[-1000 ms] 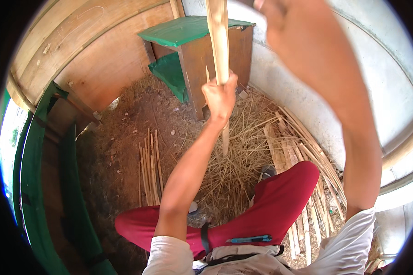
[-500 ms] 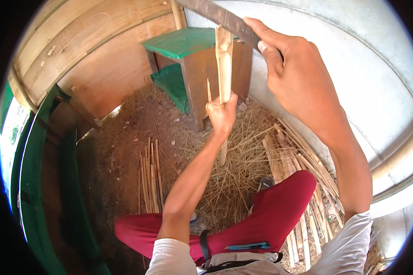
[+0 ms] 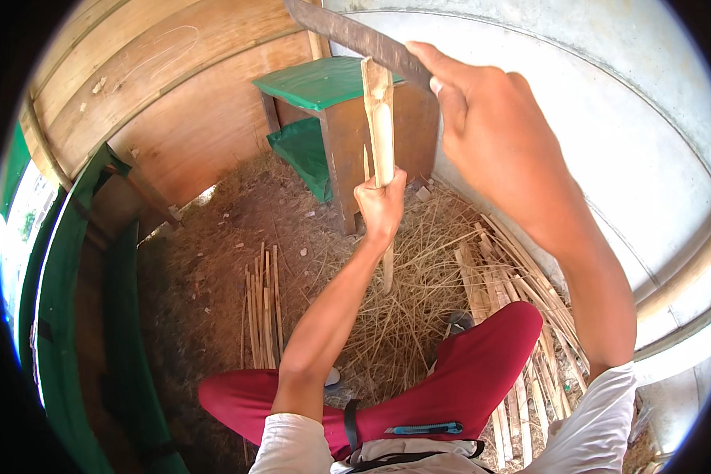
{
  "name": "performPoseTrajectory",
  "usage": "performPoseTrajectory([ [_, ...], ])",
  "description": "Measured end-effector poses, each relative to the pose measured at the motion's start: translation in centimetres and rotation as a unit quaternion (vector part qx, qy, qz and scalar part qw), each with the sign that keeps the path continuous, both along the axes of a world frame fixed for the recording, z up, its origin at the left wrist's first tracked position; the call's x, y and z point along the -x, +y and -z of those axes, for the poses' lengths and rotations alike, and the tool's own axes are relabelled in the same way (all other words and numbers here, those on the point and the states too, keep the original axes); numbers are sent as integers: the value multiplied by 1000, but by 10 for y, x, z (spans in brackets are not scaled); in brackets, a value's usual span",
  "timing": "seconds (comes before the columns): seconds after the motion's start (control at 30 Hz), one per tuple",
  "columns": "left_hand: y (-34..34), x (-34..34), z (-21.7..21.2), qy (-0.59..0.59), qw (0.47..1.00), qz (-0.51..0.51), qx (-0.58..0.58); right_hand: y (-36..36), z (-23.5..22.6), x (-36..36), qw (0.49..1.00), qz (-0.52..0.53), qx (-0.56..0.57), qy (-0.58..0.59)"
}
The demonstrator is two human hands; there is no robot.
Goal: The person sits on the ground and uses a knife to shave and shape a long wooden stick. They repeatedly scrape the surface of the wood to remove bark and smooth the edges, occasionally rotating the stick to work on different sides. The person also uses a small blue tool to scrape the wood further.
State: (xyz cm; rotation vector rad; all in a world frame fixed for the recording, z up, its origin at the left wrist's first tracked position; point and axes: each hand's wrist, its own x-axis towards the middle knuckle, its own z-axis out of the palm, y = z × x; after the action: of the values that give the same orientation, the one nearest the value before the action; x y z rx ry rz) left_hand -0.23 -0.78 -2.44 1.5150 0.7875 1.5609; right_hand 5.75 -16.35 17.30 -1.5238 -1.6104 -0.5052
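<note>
My left hand (image 3: 381, 207) is closed round a split piece of bamboo (image 3: 382, 130), held upright in front of me. The bamboo's pale inner side shows, and its lower end sticks out below my fist. A thin pointed sliver (image 3: 366, 163) rises beside it from the same fist. In my right hand (image 3: 494, 130) is a machete (image 3: 355, 35) with a dark, worn blade, slanting up to the left. My index finger lies along the blade, and the handle is hidden in my palm. The blade crosses close to the bamboo's top end; I cannot tell whether they touch.
Bamboo strips lie in a bundle (image 3: 262, 308) at left and a larger pile (image 3: 521, 316) at right. Shavings (image 3: 403, 316) cover the ground between my legs. A green-topped wooden stand (image 3: 316, 83) stands ahead. A blue cutter (image 3: 426, 429) rests on my lap.
My right hand has brought the machete slightly left and down, and more of its tip shows. The bamboo sits slightly lower in my view. Both grips stay the same.
</note>
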Motion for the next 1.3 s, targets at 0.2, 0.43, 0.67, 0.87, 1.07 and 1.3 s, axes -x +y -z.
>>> performPoseTrajectory([
  [0.2, -12, -1, -23, -25, 1000, 11, 7, -7, -8, -2, 994, 23, -68, -79],
  [0.43, 7, 12, 7, 0, 999, 39, 14, -9, -3, 12, 1000, 10, 14, 4],
  [0.67, -2, 10, 14, 21, 1000, 4, 14, -3, 13, 15, 1000, 15, -17, -15],
  [0.87, -20, 13, -1, -10, 1000, -3, 28, -28, -22, 11, 994, 1, -68, -87],
  [1.07, 0, 14, 26, 17, 999, -38, -30, -11, 13, 18, 999, -34, 21, 32],
  [1.3, -16, 32, -7, 197, 969, 120, 85, -19, -8, 8, 993, 10, 109, 50],
])
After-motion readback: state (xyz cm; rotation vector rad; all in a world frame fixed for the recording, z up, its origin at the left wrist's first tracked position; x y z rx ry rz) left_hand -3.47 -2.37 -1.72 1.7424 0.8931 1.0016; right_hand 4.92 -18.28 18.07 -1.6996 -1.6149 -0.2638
